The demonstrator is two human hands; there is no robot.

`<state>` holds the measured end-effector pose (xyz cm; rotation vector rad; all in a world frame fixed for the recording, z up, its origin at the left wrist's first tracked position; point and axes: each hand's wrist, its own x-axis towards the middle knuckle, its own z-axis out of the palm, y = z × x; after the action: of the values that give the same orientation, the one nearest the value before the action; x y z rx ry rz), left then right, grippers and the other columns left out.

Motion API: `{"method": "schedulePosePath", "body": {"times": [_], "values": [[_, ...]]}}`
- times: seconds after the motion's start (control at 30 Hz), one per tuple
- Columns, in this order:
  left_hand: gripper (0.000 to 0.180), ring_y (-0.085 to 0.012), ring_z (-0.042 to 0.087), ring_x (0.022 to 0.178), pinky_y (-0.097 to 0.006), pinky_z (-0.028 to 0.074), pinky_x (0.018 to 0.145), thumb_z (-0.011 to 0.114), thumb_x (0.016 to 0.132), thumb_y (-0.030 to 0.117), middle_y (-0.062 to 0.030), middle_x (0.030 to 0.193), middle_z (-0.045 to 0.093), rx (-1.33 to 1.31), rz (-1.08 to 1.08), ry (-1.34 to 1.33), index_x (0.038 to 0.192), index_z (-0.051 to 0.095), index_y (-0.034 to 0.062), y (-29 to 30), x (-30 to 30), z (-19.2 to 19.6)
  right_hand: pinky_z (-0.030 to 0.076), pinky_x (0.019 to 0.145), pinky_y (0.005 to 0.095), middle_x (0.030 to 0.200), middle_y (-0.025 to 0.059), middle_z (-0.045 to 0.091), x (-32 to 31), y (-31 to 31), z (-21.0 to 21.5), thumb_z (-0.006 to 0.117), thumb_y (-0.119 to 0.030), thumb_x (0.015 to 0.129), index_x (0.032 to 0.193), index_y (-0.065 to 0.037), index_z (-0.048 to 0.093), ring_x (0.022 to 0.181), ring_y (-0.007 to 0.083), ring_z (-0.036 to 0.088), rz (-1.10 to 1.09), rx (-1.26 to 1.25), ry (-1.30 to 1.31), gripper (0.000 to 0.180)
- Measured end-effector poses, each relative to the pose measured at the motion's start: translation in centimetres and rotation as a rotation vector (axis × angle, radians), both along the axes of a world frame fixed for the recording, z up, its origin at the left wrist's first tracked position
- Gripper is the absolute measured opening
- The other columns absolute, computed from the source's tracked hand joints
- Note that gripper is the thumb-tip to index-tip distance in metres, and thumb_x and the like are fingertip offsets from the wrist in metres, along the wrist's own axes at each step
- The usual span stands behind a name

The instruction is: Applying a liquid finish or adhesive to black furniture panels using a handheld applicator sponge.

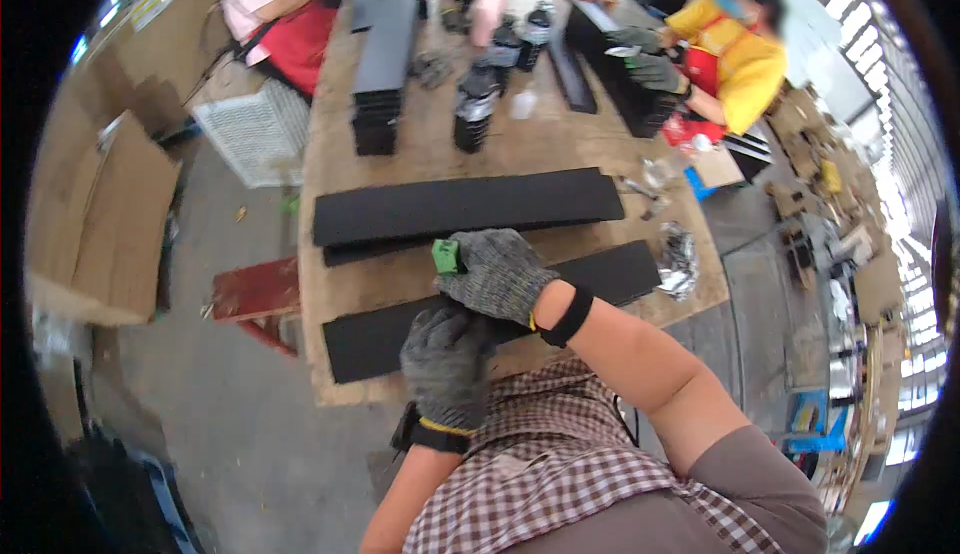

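Both my hands wear grey knit gloves and work over a long black strip (375, 339) lying along the near edge of the wooden table. My right hand (497, 272) is closed around a small green object (447, 256), whose kind I cannot make out, above the strip. Just below and to its left, my left hand (440, 362) curls its fingers down onto the strip's near edge; the fingertips are partly hidden. Beyond my hands lies a stack of similar black strips (470, 204), set a little apart from the near one.
Crumpled clear plastic (678, 262) lies at the table's right edge. Further back stand stacked dark panels (378, 84), bottles (535, 34) and a pink tumbler (490, 4). Two people work at the far sides. A red stool (255, 290) and cardboard (110, 219) stand left.
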<state>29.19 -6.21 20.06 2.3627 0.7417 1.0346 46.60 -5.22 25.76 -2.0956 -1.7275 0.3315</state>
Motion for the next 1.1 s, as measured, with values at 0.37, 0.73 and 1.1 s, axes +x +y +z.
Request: {"method": "schedulePosePath", "body": {"times": [0.37,0.73,1.1], "values": [[0.030,-0.0363,0.064,0.110,-0.054,0.048,0.104,0.085,0.070,0.015,-0.0094,0.108,0.071,0.123,0.011,0.033,0.099,0.081,0.0131,-0.5,-0.2,-0.8,0.056,0.086,0.0497,0.101,0.0182,0.075,18.7,-14.4,2.3,0.072,-0.047,0.087,0.108,-0.010,0.073,0.098,0.0386,0.071,-0.702,-0.308,-0.196,0.042],[0.035,-0.0358,0.063,0.109,-0.051,0.047,0.106,0.087,0.069,0.014,-0.0089,0.108,0.071,0.135,0.025,0.086,0.103,0.082,0.0109,-0.6,-0.4,-1.1,0.056,0.089,0.0466,0.105,0.0194,0.075,18.8,-14.8,1.3,0.075,-0.045,0.086,0.105,-0.008,0.073,0.100,0.0377,0.071,-0.624,-0.183,-0.167,0.042],[0.037,-0.0352,0.063,0.110,-0.050,0.048,0.103,0.088,0.070,0.016,-0.0101,0.108,0.070,0.156,0.019,0.107,0.106,0.082,0.0108,-0.7,-0.5,-0.9,0.055,0.083,0.0362,0.098,0.0067,0.075,21.4,-22.1,-2.7,0.081,-0.030,0.087,0.109,-0.006,0.073,0.088,0.0199,0.070,-0.726,0.236,0.603,0.034]]}}
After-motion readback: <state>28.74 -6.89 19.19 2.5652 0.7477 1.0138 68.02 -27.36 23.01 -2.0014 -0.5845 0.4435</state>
